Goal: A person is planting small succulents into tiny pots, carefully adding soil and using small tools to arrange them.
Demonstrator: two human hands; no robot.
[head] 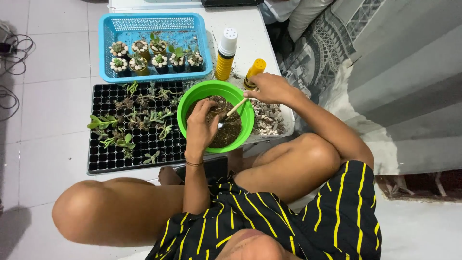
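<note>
left hand (201, 129) sits over the green bowl (188, 102) of soil, fingers curled round something small, can't tell what. right hand (270, 87) pinches a wooden-handled spoon (230, 113), tip down in the soil. bowl sits at the tabletop's (250, 29) near edge. two yellow bottles (225, 54) stand just behind it, pebbles (267, 118) right, black seedling tray (108, 159) left, blue basket (107, 44) of potted succulents beyond. bare floor left.

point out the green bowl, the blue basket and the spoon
green bowl (192, 97): head view, on its bare left rim.
blue basket (107, 48): head view, on its left wall.
spoon (234, 109): head view, on the pale handle, between the right hand and the soil.
</note>
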